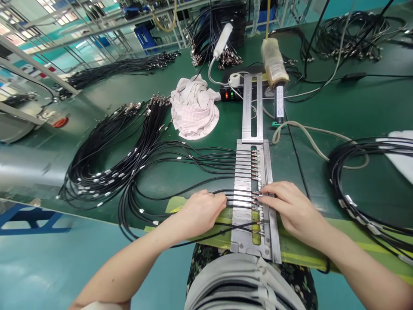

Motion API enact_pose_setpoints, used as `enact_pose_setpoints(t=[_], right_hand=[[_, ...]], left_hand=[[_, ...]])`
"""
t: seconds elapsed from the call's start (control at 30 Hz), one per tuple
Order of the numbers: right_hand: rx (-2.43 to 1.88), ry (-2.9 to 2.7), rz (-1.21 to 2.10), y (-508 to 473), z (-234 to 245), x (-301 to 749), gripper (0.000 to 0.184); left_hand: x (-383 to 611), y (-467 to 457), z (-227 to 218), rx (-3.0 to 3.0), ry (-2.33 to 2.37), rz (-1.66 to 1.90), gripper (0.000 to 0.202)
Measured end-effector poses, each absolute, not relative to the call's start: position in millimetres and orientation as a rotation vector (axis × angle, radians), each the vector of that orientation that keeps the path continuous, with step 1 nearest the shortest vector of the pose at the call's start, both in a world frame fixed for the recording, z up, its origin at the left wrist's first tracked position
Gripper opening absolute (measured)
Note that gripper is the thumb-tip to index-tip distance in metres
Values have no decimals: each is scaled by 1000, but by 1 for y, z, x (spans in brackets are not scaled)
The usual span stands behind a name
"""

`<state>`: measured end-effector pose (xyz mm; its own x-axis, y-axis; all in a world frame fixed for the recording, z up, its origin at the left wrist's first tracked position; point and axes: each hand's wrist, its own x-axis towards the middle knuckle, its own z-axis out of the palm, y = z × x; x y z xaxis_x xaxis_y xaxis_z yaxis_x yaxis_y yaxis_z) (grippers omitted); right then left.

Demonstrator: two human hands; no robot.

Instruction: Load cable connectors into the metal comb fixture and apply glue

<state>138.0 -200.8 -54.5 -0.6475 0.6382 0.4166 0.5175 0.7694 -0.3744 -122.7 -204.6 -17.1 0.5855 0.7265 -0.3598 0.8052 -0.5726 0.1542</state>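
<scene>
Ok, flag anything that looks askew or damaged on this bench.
Two black cables cross at the near end of the metal fixture, while the others across it lie roughly side by side. That looks odd, though possibly harmless. I see no obvious damage.

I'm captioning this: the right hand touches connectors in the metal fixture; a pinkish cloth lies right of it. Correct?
Not quite: the head view shows the pinkish cloth lying left of the metal fixture. The right hand does touch connectors.
</scene>
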Motion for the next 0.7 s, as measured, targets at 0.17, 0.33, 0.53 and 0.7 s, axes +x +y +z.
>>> enact_pose_setpoints(t=[0.17,0.33,0.53,0.7], right_hand=[[-828,-2482,266,-202,-55,131,41],[-822,-2656,160,-205,-54,125,37],[-779,-2709,-50,-211,-50,121,30],[-730,-2754,-79,-217,-48,112,30]], left_hand=[[-120,-203,-21,2614,1203,-333,22],[-122,-206,-29,2671,1148,-210,16],[-130,-214,-42,2940,1021,153,32],[-132,-215,-49,2988,1072,297,28]])
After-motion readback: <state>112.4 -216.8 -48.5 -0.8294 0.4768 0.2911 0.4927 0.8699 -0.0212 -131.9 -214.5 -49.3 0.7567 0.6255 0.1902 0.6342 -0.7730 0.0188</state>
